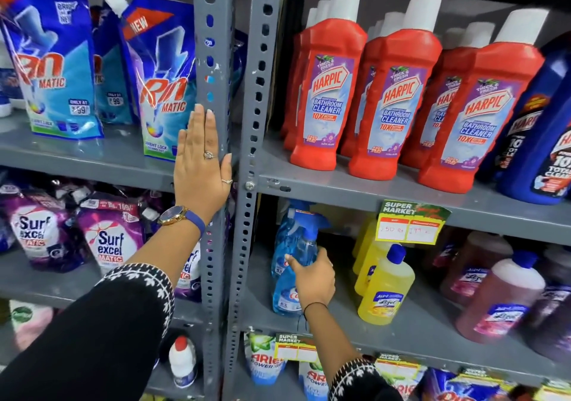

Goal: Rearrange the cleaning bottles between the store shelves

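Right hand (pixel 313 278) grasps a blue spray bottle (pixel 292 264) at the left end of the middle right shelf (pixel 401 329), beside the grey upright post (pixel 244 246). The hand hides part of the bottle; a second spray bottle may stand behind, cannot tell. Left hand (pixel 202 166) is flat and released, fingers straight, palm against the left post (pixel 213 61); a watch (pixel 177 215) sits on the wrist.

Same shelf, to the right: two yellow bottles (pixel 384 289) clear, more behind are hard to count; pinkish bottles (pixel 497 298) are blurred toward the right edge. A price tag (pixel 411 221) hangs from the shelf lip above.

Upper right shelf: three rows of red bathroom cleaner bottles (pixel 327 91), rear ones mostly hidden; dark blue bottles (pixel 537 116) cut off at the frame edge. Left bay: blue detergent pouches (pixel 55 67) above, purple pouches (pixel 108 230) below. Grey metal racking throughout.
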The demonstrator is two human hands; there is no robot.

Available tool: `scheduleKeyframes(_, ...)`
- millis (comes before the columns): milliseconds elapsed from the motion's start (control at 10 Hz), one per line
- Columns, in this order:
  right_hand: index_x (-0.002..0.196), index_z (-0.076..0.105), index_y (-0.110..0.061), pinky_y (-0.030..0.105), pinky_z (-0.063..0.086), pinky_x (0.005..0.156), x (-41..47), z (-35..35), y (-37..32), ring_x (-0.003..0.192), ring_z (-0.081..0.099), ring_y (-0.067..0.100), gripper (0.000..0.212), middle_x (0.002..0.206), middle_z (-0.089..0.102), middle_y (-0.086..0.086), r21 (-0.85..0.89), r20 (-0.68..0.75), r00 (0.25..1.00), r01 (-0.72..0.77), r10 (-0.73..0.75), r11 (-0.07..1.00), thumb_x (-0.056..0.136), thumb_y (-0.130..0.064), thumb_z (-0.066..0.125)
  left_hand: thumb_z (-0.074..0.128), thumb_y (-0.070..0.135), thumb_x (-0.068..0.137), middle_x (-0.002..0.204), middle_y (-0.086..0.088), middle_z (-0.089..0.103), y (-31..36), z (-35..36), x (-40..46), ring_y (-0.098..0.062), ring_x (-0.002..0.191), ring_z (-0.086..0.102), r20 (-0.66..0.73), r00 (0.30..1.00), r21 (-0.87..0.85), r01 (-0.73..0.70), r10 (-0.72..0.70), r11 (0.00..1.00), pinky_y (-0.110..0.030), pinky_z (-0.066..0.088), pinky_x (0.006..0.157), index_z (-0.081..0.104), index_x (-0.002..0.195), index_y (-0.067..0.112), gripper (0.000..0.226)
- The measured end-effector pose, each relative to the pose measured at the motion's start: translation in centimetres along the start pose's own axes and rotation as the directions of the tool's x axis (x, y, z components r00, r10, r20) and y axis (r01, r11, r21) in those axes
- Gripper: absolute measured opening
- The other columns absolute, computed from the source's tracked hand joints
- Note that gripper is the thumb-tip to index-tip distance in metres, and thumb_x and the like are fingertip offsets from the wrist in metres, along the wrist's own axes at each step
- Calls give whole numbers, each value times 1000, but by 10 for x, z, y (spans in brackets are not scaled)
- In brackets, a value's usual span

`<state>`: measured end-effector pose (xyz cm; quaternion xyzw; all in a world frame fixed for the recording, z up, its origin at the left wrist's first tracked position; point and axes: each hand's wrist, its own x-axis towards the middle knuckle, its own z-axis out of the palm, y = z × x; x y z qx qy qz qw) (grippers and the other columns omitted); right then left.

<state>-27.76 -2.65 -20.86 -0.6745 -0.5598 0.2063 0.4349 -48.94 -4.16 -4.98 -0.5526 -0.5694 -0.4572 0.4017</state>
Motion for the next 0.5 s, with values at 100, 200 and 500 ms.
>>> scheduleKeyframes(100,99,52,-18,39,51,71,-5,12,-7,95,63,30,53,103,66,6,-2,33,999,34,-34,999,67,-53,77,44,20,93,153,-21,18,-1,1,0,-26,142,11,-7,1000,0,4,-4,1000,-30,0,117,12,149,2,67)
scheduleKeyframes(200,105,50,-15,41,51,73,-6,17,-9,101,60,31,58,109,63,8,-18,38,998,49,-49,999,69,-53,76,45,20,92,153,-21,19,-1,2,0,-26,142,11,-6,1000,3,6,-6,1000,-31,0,117,13,148,1,67)
scheduleKeyframes(500,136,34,-8,39,37,105,-23,-17,12,134,32,27,84,143,38,11,-149,134,957,274,-256,950,73,-44,75,34,28,97,156,-17,9,7,-18,-25,-25,144,5,162,984,48,74,-81,996,-36,2,118,5,150,3,64)
